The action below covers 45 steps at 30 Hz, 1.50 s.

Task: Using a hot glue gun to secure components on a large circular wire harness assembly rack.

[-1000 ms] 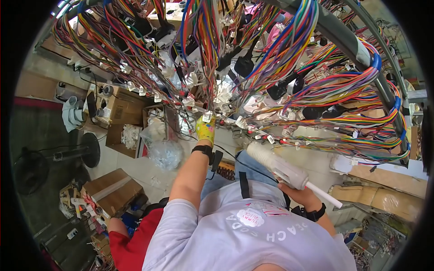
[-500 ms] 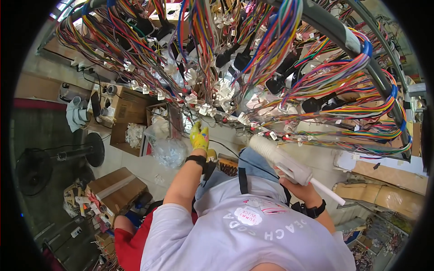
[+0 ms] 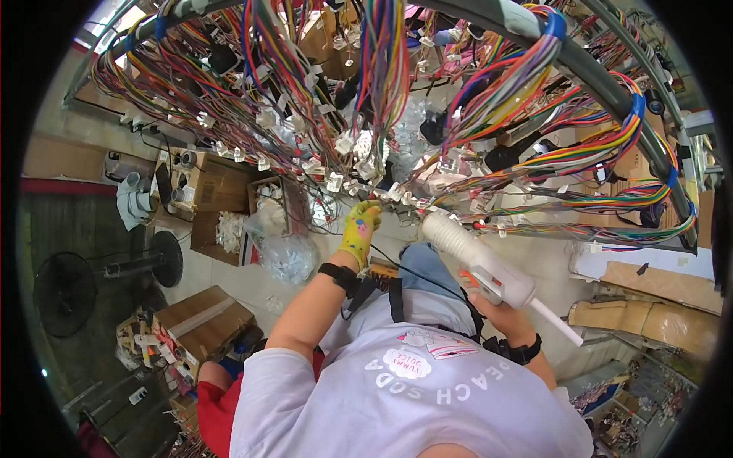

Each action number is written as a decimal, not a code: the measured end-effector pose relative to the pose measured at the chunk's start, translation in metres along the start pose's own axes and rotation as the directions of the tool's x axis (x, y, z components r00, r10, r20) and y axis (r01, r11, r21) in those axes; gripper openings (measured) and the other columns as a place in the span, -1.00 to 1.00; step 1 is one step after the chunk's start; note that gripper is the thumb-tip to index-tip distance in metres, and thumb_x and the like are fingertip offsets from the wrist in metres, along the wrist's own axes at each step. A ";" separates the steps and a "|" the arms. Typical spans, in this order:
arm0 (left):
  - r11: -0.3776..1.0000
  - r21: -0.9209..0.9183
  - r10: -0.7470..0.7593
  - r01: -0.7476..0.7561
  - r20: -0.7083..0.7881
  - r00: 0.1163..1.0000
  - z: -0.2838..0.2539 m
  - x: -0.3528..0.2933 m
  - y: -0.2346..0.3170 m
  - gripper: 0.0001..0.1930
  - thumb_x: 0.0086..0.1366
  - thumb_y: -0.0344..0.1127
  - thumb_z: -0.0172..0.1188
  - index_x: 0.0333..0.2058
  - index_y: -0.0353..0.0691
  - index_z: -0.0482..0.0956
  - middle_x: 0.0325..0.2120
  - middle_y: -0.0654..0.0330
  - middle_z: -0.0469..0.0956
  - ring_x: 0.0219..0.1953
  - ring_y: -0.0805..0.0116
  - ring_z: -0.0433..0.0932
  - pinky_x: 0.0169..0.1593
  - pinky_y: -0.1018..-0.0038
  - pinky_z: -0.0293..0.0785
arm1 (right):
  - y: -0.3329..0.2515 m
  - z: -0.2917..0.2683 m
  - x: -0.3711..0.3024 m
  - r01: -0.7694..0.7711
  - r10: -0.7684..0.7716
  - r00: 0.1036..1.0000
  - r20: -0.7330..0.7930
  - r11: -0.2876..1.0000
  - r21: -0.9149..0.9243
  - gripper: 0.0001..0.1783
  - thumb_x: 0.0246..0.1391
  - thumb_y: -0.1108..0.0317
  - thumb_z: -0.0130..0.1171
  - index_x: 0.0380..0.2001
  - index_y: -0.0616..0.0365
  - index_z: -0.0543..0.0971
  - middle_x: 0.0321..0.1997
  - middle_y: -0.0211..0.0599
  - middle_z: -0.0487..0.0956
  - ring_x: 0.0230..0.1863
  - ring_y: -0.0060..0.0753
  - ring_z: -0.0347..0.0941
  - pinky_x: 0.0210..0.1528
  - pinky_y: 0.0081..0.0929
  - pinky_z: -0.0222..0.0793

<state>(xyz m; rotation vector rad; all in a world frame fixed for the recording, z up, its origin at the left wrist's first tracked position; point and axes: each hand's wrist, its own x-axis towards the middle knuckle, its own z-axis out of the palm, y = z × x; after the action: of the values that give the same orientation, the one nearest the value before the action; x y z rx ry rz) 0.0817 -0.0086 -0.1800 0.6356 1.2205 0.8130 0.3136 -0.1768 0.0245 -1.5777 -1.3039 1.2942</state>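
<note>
My left hand (image 3: 357,233), in a yellow glove with coloured spots, is raised to the lower ends of the hanging wire bundles. Its fingers are curled together at the white connectors (image 3: 334,182); what lies between them is too small to make out. In my bare right hand (image 3: 504,317) is a white hot glue gun (image 3: 504,284) with an orange trigger. A ribbed white wrapping covers its front, which points up and left toward the wires. From its back sticks out a white glue stick (image 3: 557,324). A dark cord (image 3: 412,269) runs across my lap.
Multicoloured wire bundles (image 3: 510,72) hang from a curved grey pipe rack (image 3: 595,69). To the left are an open carton with white parts (image 3: 227,229), a clear plastic bag (image 3: 286,256) and a black fan (image 3: 67,294). A person in red (image 3: 217,412) is close behind my left arm.
My left hand has moved right and slightly up to the connectors, and its fingers have curled together. The glue gun stays nearly in place. The wire bundles have shifted in view.
</note>
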 end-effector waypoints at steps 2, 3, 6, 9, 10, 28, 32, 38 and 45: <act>0.995 -0.073 -0.065 0.068 0.047 0.997 0.013 -0.006 0.018 -0.67 0.25 -0.15 0.05 -0.08 -0.15 0.54 -0.43 0.35 0.52 -0.49 0.57 0.41 -0.26 0.56 0.40 | 0.005 -0.002 -0.003 0.010 -0.010 1.000 -0.014 0.999 0.039 -0.54 -0.04 0.54 0.18 0.01 0.21 0.46 -0.06 -0.30 0.55 -0.06 -0.50 0.44 0.02 -0.52 0.36; 0.969 -0.220 -0.081 0.110 0.136 0.987 0.015 -0.006 0.022 -0.65 0.25 -0.15 0.04 -0.06 -0.18 0.52 -0.48 0.39 0.47 -0.53 0.57 0.37 -0.30 0.57 0.37 | 0.004 -0.002 -0.004 -0.007 0.007 1.000 -0.002 0.999 0.051 -0.54 -0.02 0.54 0.17 0.03 0.21 0.45 -0.04 -0.29 0.55 -0.05 -0.50 0.44 0.03 -0.52 0.36; 0.896 -0.414 -0.055 0.160 0.253 0.966 0.031 -0.016 0.042 -0.58 0.25 -0.09 0.08 -0.02 -0.23 0.48 -0.58 0.45 0.36 -0.60 0.59 0.28 -0.40 0.59 0.28 | 0.009 -0.002 -0.009 -0.043 0.044 0.999 -0.003 0.992 0.122 -0.51 0.02 0.52 0.15 0.08 0.20 0.41 0.00 -0.29 0.53 -0.03 -0.48 0.44 0.04 -0.51 0.35; 0.816 -0.513 -0.130 0.265 0.283 0.950 0.039 -0.017 0.056 -0.61 0.25 -0.07 0.14 -0.05 -0.18 0.50 -0.59 0.45 0.35 -0.62 0.61 0.25 -0.42 0.59 0.25 | 0.016 -0.002 -0.012 -0.060 0.061 0.998 -0.001 0.981 0.187 -0.48 0.04 0.51 0.15 0.12 0.20 0.37 0.03 -0.28 0.51 -0.02 -0.47 0.43 0.05 -0.50 0.35; 0.780 -0.568 -0.115 0.264 0.284 0.952 0.039 -0.016 0.055 -0.65 0.25 -0.10 0.16 -0.08 -0.17 0.50 -0.61 0.46 0.33 -0.63 0.63 0.23 -0.44 0.61 0.22 | 0.017 -0.002 -0.013 -0.061 0.061 0.998 0.007 0.980 0.189 -0.46 0.04 0.51 0.15 0.14 0.20 0.35 0.04 -0.27 0.50 -0.02 -0.47 0.43 0.05 -0.50 0.35; 0.899 -0.397 -0.215 0.187 -0.027 0.976 -0.158 -0.084 0.009 -0.81 0.21 -0.17 0.21 -0.26 -0.09 0.54 -0.47 0.38 0.45 -0.44 0.51 0.37 -0.31 0.51 0.33 | 0.006 -0.004 0.007 0.042 -0.044 0.999 0.010 0.993 0.111 -0.45 -0.04 0.56 0.17 0.09 0.20 0.40 -0.07 -0.30 0.56 -0.09 -0.51 0.45 -0.03 -0.53 0.39; 0.938 -0.344 -0.187 0.046 -0.388 0.903 -0.183 -0.094 0.001 -0.76 0.18 -0.16 0.23 -0.21 -0.10 0.56 -0.36 0.31 0.50 -0.39 0.50 0.39 -0.28 0.54 0.35 | -0.008 0.001 0.011 0.042 -0.042 0.999 -0.003 0.986 0.160 -0.48 -0.04 0.56 0.18 0.07 0.21 0.41 -0.07 -0.28 0.56 -0.09 -0.50 0.46 -0.03 -0.53 0.39; 0.979 -0.080 0.164 -0.189 -0.244 0.956 -0.122 -0.099 0.056 -0.73 0.21 -0.26 0.19 -0.13 -0.20 0.53 -0.15 0.23 0.51 -0.18 0.49 0.46 -0.08 0.48 0.37 | -0.013 0.005 0.012 0.093 -0.093 0.996 0.000 0.991 0.097 -0.50 -0.04 0.56 0.20 0.04 0.24 0.43 -0.07 -0.26 0.56 -0.09 -0.52 0.47 -0.02 -0.52 0.39; 0.886 -0.128 0.459 -0.445 0.121 0.880 -0.021 -0.118 0.144 -0.65 0.16 -0.40 0.25 -0.09 -0.33 0.43 -0.12 0.12 0.50 -0.28 0.49 0.46 -0.15 0.54 0.38 | -0.006 -0.002 0.006 0.091 -0.093 0.995 0.022 0.994 0.061 -0.49 0.00 0.51 0.17 0.07 0.30 0.36 -0.01 -0.10 0.52 0.00 -0.30 0.48 0.01 -0.42 0.42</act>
<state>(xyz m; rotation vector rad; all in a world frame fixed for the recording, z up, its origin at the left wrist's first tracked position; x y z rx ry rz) 0.0174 -0.0228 -0.0043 0.9040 0.8980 1.1866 0.3143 -0.1691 0.0291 -1.4479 -1.3255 1.2875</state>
